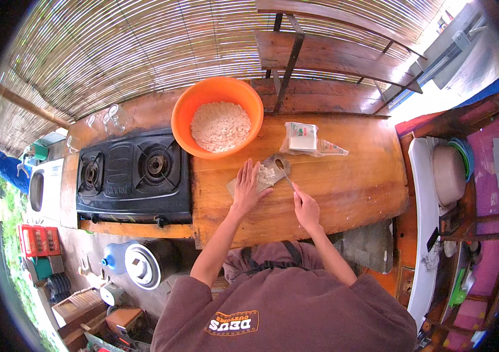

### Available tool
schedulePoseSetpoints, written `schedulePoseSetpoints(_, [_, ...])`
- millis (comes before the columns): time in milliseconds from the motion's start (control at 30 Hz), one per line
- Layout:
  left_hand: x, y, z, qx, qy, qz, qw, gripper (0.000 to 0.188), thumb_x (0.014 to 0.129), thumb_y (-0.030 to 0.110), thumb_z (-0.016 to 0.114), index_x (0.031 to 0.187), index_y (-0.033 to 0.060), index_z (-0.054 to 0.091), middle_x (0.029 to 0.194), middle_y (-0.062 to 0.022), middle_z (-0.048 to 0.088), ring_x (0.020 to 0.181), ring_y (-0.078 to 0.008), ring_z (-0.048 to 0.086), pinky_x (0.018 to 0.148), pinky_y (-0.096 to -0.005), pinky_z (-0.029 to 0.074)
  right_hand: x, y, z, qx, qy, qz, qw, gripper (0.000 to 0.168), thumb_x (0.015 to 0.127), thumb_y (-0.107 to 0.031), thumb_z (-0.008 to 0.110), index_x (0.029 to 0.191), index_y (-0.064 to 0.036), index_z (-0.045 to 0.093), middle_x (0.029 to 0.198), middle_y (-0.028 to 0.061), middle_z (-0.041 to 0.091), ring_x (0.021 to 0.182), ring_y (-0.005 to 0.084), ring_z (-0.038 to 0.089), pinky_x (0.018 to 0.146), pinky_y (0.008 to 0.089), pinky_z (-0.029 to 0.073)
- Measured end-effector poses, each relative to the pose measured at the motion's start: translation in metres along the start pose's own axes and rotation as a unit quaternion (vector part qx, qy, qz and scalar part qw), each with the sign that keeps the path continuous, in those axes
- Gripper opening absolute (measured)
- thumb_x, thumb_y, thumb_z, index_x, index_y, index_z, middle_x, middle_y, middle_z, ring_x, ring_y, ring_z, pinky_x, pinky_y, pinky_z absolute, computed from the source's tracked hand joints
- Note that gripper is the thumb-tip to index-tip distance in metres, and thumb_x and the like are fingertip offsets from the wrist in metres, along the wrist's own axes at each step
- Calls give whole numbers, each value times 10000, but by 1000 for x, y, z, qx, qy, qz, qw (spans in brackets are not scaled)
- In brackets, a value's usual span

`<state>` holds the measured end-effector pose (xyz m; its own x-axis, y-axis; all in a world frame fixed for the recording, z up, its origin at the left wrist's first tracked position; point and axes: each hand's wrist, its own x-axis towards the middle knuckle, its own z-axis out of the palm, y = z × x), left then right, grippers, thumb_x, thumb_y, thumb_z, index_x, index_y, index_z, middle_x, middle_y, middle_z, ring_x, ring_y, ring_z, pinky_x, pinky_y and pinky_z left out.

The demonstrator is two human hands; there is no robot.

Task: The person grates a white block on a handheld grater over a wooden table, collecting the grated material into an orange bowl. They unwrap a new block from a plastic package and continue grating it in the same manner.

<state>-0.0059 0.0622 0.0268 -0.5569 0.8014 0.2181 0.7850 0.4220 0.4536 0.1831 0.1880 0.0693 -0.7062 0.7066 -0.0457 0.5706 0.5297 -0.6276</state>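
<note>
A small cutting board [284, 163] lies on the wooden table in front of me, with a hole near its far end. Pale chopped pieces [266, 175] are heaped on it. My left hand [246, 187] rests over the board's left part, fingers stretched out and thumb apart, right beside the heap. In my right hand [306, 210] is a knife [285, 176], its blade pointing away and to the left over the board's right edge. Beyond the board stands an orange plastic basin [181, 127] partly filled with similar pale pieces [221, 126].
A clear plastic bag with a white packet [303, 136] lies behind the board to the right. The black two-burner Rinnai gas stove [133, 176] adjoins the table's left side. Glass jars [116, 118] stand behind it. Wooden shelves [333, 55] rise at the back.
</note>
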Motion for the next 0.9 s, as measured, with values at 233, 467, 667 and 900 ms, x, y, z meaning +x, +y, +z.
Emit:
schedulePoseSetpoints(233, [23, 15, 9, 21, -32, 49, 998, 835, 902, 515, 611, 1519, 47, 299, 1594, -149, 293, 1486, -270, 257, 1218, -417, 214, 21, 26, -13, 46, -13, -48, 998, 373, 1032, -303, 465, 1349, -159, 598, 1096, 209, 678, 981, 375, 660, 831, 427, 516])
schedulePoseSetpoints(467, [24, 12, 13, -15, -40, 75, 996, 536, 962, 280, 599, 1450, 111, 452, 1575, -107, 353, 1463, -253, 313, 1203, -403, 263, 29, 34, -16, 90, -59, -63, 992, 360, 1032, -287, 476, 1341, -154, 601, 1131, 198, 673, 1021, 363, 655, 870, 415, 509])
schedulePoseSetpoints(667, [2, 14, 15, -16, 40, -69, 997, 708, 853, 278, 730, 1469, 113, 423, 1552, -152, 367, 1458, -347, 292, 1194, -479, 249, 35, 48, -7, 129, -53, -125, 982, 363, 1033, -304, 468, 1364, -216, 588, 1072, 188, 684, 970, 364, 659, 835, 432, 517])
schedulePoseSetpoints(900, [-24, 2, -34, 16, -50, -144, 988, 1056, 657, 294, 834, 1535, 109, 279, 1416, -207, 451, 1326, -391, 403, 1125, -512, 308, 42, 39, -28, 116, -125, -52, 984, 350, 1029, -256, 501, 1342, -140, 606, 1198, 189, 671, 1081, 318, 663, 919, 355, 505])
